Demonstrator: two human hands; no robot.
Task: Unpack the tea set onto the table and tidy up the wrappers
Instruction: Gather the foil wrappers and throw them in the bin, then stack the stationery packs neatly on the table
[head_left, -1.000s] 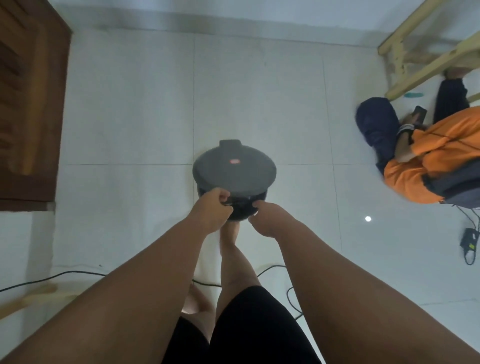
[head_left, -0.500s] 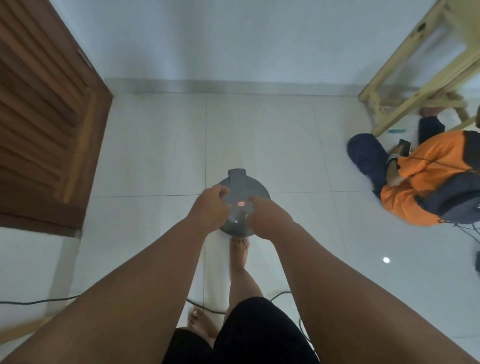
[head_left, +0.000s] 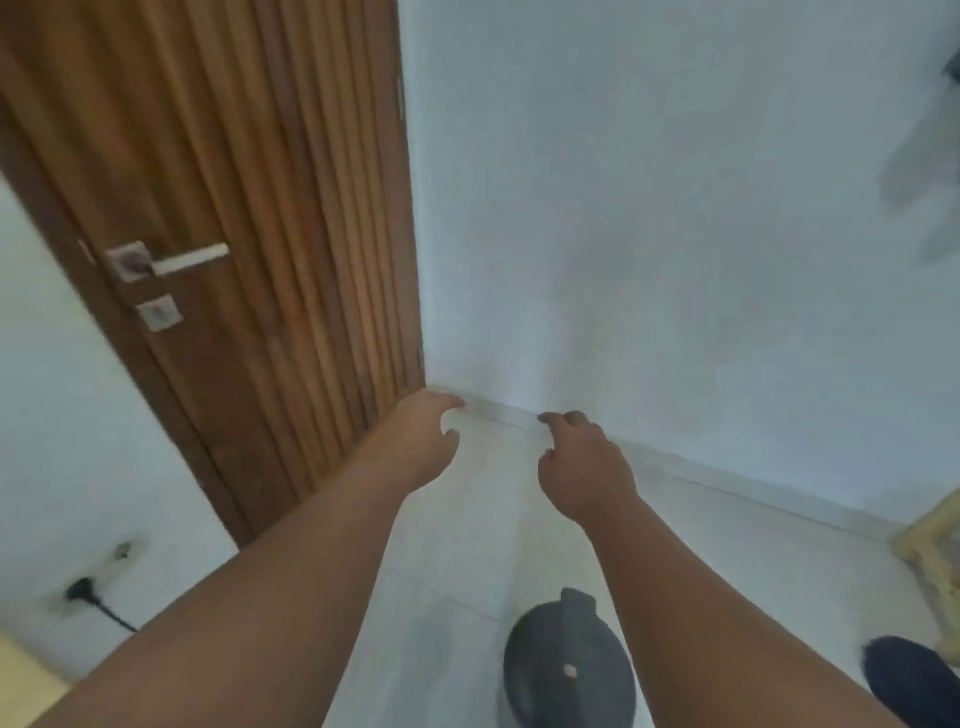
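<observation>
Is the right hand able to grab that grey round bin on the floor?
Probably yes. The right hand is empty and open, and nothing lies between it and the grey bin, which sits under that forearm; the hand would have to drop down and back.

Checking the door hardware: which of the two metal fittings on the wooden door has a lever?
The upper square metal plate carries the horizontal lever; the smaller square plate below it has none.

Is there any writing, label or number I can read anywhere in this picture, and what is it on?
None can be read.
The grey lidded bin on the floor bears a small pale mark on its lid, too blurred to tell whether it is text.
The wooden door and wall show no writing.
</observation>
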